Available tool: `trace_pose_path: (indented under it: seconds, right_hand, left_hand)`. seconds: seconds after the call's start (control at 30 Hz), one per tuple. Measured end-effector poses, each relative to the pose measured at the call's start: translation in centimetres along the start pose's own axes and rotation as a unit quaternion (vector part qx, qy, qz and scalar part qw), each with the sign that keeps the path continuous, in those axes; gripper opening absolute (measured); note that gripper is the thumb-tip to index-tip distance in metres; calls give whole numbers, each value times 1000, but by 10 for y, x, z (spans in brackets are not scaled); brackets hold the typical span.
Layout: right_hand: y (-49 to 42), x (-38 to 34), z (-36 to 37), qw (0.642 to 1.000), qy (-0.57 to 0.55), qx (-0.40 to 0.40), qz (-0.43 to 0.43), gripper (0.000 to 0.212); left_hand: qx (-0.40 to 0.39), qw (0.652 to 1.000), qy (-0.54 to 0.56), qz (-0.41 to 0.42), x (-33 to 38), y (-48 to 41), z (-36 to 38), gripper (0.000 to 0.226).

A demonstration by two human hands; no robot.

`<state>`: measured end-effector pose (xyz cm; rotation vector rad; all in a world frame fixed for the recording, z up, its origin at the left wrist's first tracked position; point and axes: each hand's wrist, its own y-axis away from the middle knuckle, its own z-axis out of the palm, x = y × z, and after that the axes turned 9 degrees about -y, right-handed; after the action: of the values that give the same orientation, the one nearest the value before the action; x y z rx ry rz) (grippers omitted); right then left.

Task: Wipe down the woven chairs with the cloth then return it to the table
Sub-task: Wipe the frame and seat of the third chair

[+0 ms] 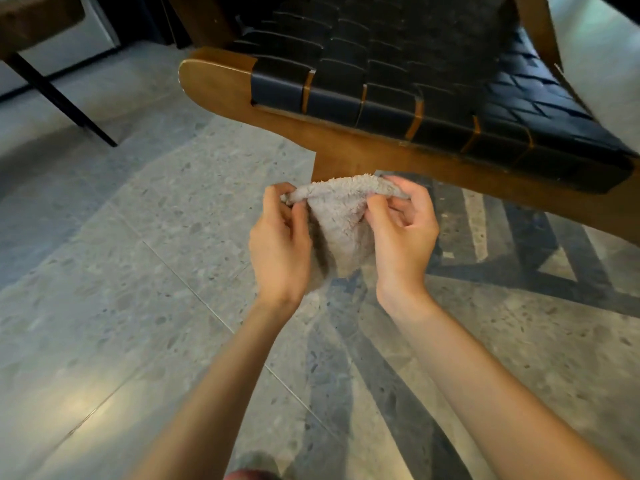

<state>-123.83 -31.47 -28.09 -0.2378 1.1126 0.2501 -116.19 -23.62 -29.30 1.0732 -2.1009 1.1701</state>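
Observation:
A fluffy grey cloth [341,220] hangs between my two hands above the floor, just in front of the chair. My left hand [278,247] pinches its upper left corner and my right hand [401,233] pinches its upper right corner, so the cloth sags in a folded point below. The woven chair [398,95] fills the top of the view: black leather straps woven over a brown wooden frame, its front rail a short way beyond my fingers. The cloth does not touch the chair.
A wooden table edge [31,19] with a thin black leg [62,98] shows at the top left. Grey speckled floor tiles [138,271] spread below. The chair's wooden side frame [540,32] rises at the top right.

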Motion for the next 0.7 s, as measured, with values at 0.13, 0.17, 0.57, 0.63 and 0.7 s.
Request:
trace_pose_path:
  seconds: [0.13,0.17,0.57,0.63,0.7]
  right_hand:
    - [4,3,6,996,-72,41,42,34]
    - [4,2,7,991,-103,55,58,35]
    - [4,7,17,983,112,-45,-140,22]
    - [3,12,16,968,163,-37,-185,22]
    - [0,18,14,960,181,-40,-208,21]
  left_hand:
    - [36,993,108,10,9,-16,-3,13]
    - [28,989,144,6,10,-18,-2,15]
    - [-129,969,206,39,27,-31,11,20]
    - [-132,968,204,52,25,-28,17,10]
    - [-135,969,201,57,18,-29,24,15]
